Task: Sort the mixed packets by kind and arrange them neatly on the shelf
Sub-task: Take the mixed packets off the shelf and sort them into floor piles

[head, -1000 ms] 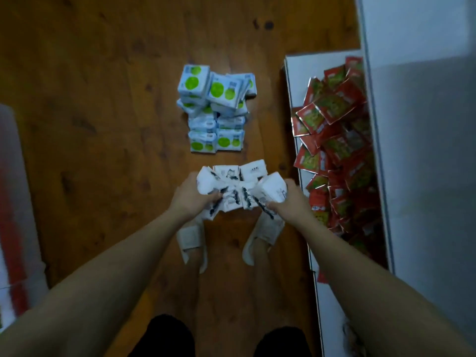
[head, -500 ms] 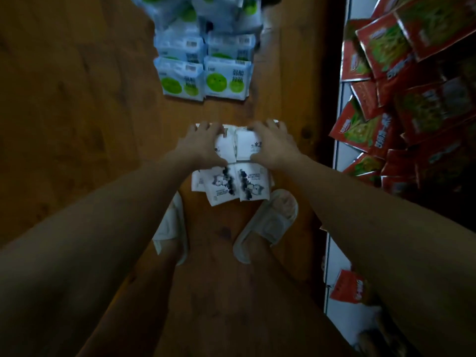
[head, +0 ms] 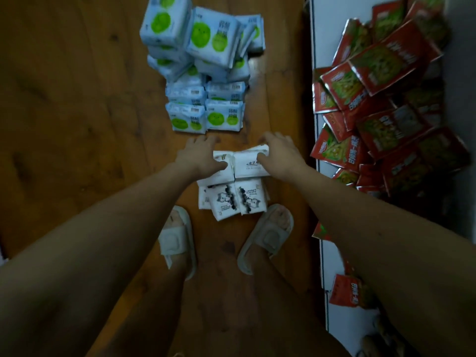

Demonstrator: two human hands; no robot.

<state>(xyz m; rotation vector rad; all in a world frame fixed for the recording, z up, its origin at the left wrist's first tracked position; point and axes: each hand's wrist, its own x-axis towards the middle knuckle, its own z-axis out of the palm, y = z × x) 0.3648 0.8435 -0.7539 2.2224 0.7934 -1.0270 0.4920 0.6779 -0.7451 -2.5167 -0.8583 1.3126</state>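
Nearest are two feet in pale slippers planted on the wooden floor, toes pointing away toward the piles. Just past the toes, between them, sits the stack of white packets with a black-and-grey cartoon print — two printed faces show side by side at the near end, with two plainer white faces beyond them under the hands; how many lie beneath cannot be told. The pairs run in a short column away from the feet. The left hand rests on the far-left packet, thumb curled over its top and fingers reaching down its far edge; the right hand does the same on the far-right packet, so both hands grip the upper packets from the outer sides. Beyond the fingers, close but apart, stands the heap of blue-and-white packets with green circles — two tidy columns at the near side, loosely tilted packets behind; too many overlap to count. Wide bare floor lies to the left. To the right, a white shelf board runs alongside with its straight edge near the stacks, and on it sprawl red packets, well over a dozen, lying at every angle.
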